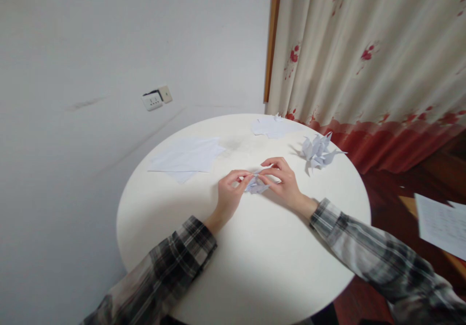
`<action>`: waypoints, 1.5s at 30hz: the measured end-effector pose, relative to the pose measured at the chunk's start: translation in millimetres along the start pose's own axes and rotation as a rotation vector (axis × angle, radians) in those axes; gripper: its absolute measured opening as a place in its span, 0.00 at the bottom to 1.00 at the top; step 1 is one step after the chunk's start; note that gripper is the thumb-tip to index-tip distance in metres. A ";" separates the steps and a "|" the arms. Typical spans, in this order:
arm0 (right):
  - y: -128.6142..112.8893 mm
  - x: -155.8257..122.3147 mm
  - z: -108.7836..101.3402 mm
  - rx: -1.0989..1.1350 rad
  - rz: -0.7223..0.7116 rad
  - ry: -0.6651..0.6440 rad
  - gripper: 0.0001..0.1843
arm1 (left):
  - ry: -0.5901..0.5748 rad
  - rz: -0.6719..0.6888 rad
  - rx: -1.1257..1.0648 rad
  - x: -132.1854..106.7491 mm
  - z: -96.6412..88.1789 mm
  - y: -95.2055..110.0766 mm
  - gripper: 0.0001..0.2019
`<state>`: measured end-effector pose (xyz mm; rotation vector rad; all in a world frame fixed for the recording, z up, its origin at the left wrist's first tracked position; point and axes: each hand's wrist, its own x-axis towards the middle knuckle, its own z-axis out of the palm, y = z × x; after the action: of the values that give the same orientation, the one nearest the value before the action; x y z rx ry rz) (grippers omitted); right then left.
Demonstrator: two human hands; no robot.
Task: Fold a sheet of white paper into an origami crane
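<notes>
Between my two hands, low over the middle of the white table, is a small piece of folded white paper [255, 187]. My left hand [232, 189] pinches it from the left with thumb and forefinger. From the right, my right hand [282, 182] pinches its top edge, fingers bent and close to the left fingertips. The fingers hide part of the folds, so its exact shape is unclear. To the right of my right hand lies a pile of folded paper cranes [317, 151] with pointed tips.
On the round white table [247, 267], a stack of white paper sheets [187, 155] lies at the left. More paper [271, 127] lies at the back edge. A wall socket [152, 102] is at the left, a flowered curtain [364, 73] at the right. Written sheets [442, 223] lie off the table, far right.
</notes>
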<state>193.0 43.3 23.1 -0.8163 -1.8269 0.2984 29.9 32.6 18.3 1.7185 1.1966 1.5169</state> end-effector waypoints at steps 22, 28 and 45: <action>2.3 0.8 0.4 0.234 0.189 -0.041 0.05 | -0.071 -0.082 -0.081 0.1 3.7 -3.0 0.07; 1.3 1.0 0.2 0.251 0.208 -0.050 0.04 | -0.073 -0.081 -0.078 0.0 3.7 -4.2 0.07; 6.6 -0.8 2.5 0.277 0.213 -0.049 0.05 | -0.048 -0.105 -0.123 0.3 3.8 -6.5 0.09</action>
<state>193.5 48.0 17.8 -0.8133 -1.6971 0.6971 31.9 36.4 12.1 1.5785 1.1270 1.4479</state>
